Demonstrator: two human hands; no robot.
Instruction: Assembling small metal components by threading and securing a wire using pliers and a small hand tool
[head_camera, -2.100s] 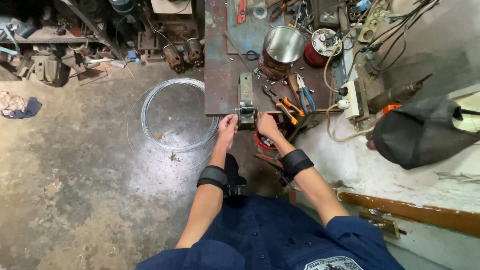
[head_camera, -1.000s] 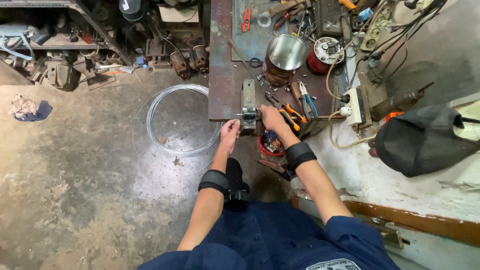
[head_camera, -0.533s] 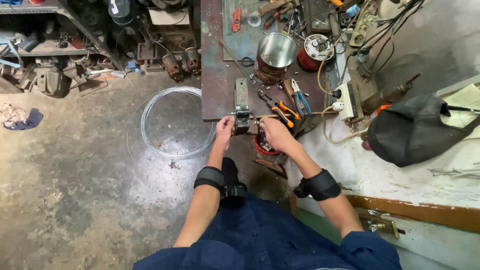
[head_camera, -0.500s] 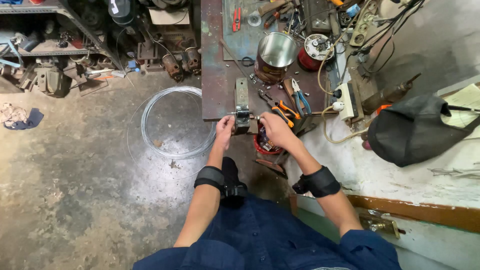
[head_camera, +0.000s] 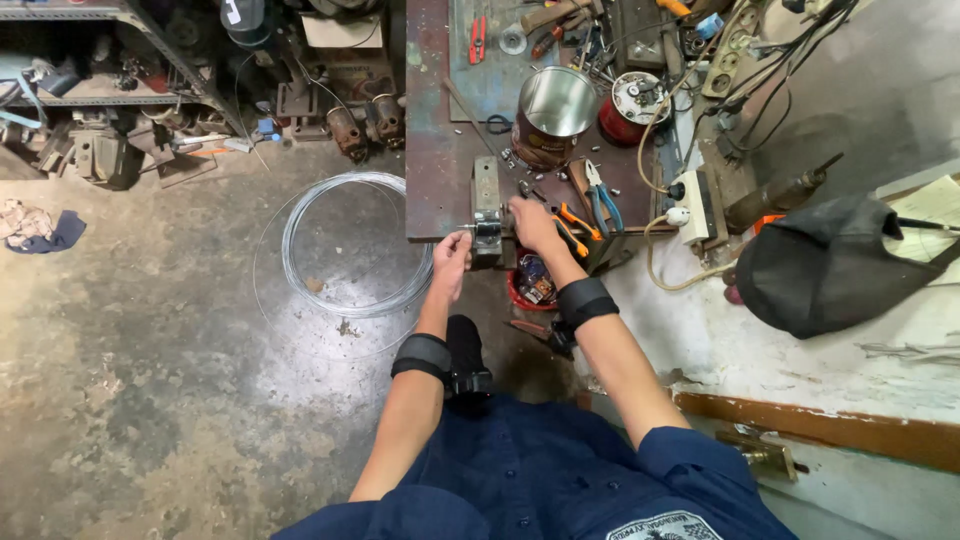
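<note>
A small grey bench vise (head_camera: 487, 200) is fixed at the front edge of a rusty metal workbench (head_camera: 435, 150). My left hand (head_camera: 452, 262) is curled around the thin handle bar at the vise's near end. Just right of the vise jaws lies my right hand (head_camera: 531, 224), fingers bent against the vise body. Whatever is under those fingers is hidden. Both wrists wear black bands.
A coil of thin wire (head_camera: 350, 245) lies on the concrete floor left of the bench. On the bench stand a steel pot (head_camera: 553, 108), blue-handled pliers (head_camera: 603, 200), orange-handled pliers (head_camera: 573, 226) and a power strip (head_camera: 693, 205). A black bag (head_camera: 830, 265) sits at right.
My right hand has shifted left, from beside the orange pliers up against the vise. My left hand stays at the vise handle, dipping slightly lower.
</note>
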